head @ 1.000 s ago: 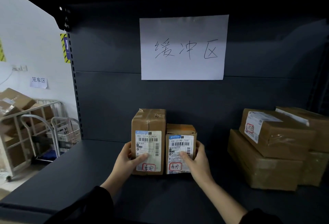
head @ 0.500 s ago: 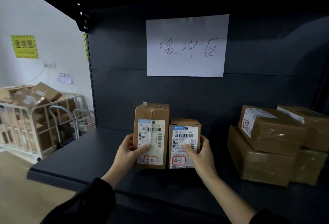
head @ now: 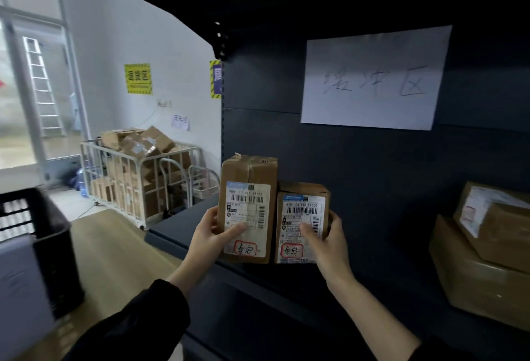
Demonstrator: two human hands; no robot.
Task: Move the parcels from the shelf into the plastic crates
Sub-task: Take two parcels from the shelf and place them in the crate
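Observation:
Two small brown parcels with white shipping labels are held upright side by side in front of the dark shelf. My left hand grips the taller parcel from its left side, thumb across the label. My right hand grips the shorter parcel from its right side, thumb on its label. Both parcels are lifted off the shelf board, near its front edge. A black plastic crate stands at the far left, blurred.
More brown parcels are stacked on the shelf at the right. A white sheet with handwriting hangs on the shelf's back panel. A white cage trolley full of boxes stands on the wooden floor to the left, with a ladder beyond.
Both hands have lifted the two parcels off the shelf and drawn them toward its front edge. The view has swung left, bringing the black crate and window into sight.

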